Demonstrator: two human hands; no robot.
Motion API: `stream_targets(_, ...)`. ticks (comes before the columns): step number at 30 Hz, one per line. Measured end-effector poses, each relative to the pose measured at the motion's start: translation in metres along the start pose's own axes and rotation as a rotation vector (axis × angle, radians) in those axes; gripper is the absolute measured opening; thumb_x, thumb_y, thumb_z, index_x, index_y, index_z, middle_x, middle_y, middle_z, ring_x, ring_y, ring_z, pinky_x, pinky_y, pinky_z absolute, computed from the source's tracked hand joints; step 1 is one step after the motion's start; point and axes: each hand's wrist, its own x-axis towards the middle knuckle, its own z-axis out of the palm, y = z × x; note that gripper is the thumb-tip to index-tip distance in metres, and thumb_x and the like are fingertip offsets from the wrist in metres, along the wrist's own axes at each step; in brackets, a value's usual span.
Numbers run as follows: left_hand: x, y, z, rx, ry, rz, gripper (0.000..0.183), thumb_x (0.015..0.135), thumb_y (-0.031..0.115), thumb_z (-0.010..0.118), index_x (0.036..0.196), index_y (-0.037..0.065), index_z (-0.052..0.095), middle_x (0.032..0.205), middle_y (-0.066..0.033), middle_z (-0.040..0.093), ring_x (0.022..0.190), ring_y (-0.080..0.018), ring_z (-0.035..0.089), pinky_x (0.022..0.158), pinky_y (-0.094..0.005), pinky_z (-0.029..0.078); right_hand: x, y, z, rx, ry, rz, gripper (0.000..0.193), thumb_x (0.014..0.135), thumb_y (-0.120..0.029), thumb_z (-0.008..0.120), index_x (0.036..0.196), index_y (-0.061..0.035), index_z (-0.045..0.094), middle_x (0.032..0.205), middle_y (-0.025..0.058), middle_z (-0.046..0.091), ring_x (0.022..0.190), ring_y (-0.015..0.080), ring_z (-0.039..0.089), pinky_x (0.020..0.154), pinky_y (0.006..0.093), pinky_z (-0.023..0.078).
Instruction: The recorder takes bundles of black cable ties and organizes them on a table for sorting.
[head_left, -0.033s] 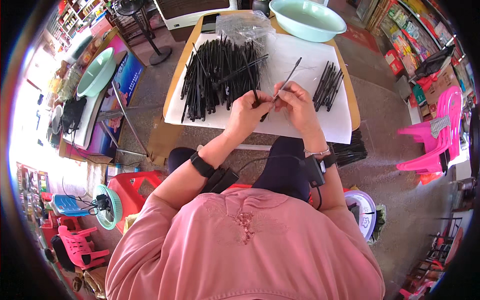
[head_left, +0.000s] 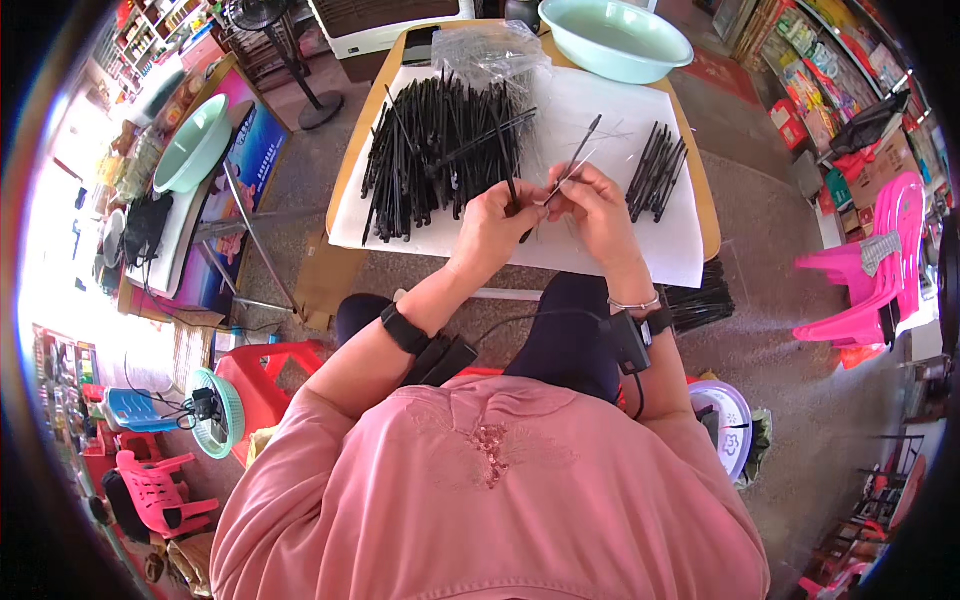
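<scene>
My left hand (head_left: 492, 225) and my right hand (head_left: 597, 215) meet over the near part of the white sheet (head_left: 570, 92). Between their pinched fingers runs a thin black stick (head_left: 581, 143), slanting up and to the right. Fine pale wire-like strands stick out beside my right fingers; I cannot tell exactly which fingers hold them. Left of my hands lies a big heap of similar black sticks (head_left: 425, 165), with one or two lying across it. A smaller bundle of black sticks (head_left: 657, 172) lies to the right.
A clear plastic bag (head_left: 490, 48) and a pale green basin (head_left: 615, 38) sit at the table's (head_left: 705, 190) far side. More dark sticks (head_left: 700, 300) show below its right edge. Pink chairs (head_left: 875, 265) stand at right, a red stool (head_left: 270, 385) at left.
The fine strands by my right fingers show at a slightly different angle, and my right fingers have shifted a little. My left hand and the piles look the same.
</scene>
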Motion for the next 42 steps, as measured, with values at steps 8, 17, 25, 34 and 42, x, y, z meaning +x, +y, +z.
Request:
stream_targets(8,-0.004,0.009,0.007,-0.072,-0.011,-0.015,0.023,0.083,0.005,0.059,0.106,0.000,0.061,0.078,0.0020,0.059,0.068,-0.0049,0.049,0.059,-0.0212,0.041,0.000,0.008,-0.007,-0.049,0.010,-0.033,0.017,0.089,-0.009,0.056,0.101,0.0015,0.059,0.086,0.0026,0.058,0.072,0.0104,0.057,0.066,0.0261,0.049)
stream_targets(17,-0.001,-0.004,0.009,-0.134,-0.028,-0.037,0.026,0.082,0.004,0.055,0.107,-0.001,0.061,0.076,0.0013,0.062,0.064,-0.0045,0.048,0.056,-0.0216,0.040,0.000,0.008,0.005,-0.325,0.109,-0.115,0.015,0.091,-0.015,0.054,0.087,-0.0010,0.057,0.070,0.0001,0.054,0.063,0.0075,0.052,0.059,0.0227,0.044)
stream_targets(25,-0.002,-0.009,0.009,0.122,-0.069,0.060,0.026,0.087,0.010,0.058,0.112,0.000,0.057,0.083,0.0003,0.060,0.071,-0.0050,0.049,0.062,-0.0211,0.041,0.001,0.005,0.009,-0.429,0.223,-0.052,0.017,0.088,-0.020,0.060,0.086,-0.0027,0.059,0.066,-0.0028,0.052,0.055,0.0048,0.047,0.050,0.0203,0.038)
stream_targets(34,-0.006,-0.004,0.004,0.285,-0.207,0.018,0.024,0.087,0.017,0.061,0.105,0.001,0.061,0.079,-0.0004,0.059,0.071,-0.0070,0.051,0.062,-0.0252,0.043,-0.002,0.004,0.016,-0.697,0.367,-0.299,0.027,0.079,-0.016,0.066,0.098,0.0009,0.059,0.066,0.0076,0.056,0.059,0.0140,0.056,0.054,0.0289,0.045)
stream_targets(42,-0.004,-0.013,0.000,0.148,-0.100,0.133,0.024,0.086,0.019,0.063,0.105,0.005,0.064,0.084,-0.0083,0.066,0.074,-0.0127,0.058,0.069,-0.0265,0.047,0.006,-0.062,-0.095,-1.194,0.706,-0.024,0.024,0.079,-0.019,0.065,0.090,0.0014,0.058,0.071,0.0153,0.061,0.069,0.0326,0.061,0.064,0.0395,0.047)
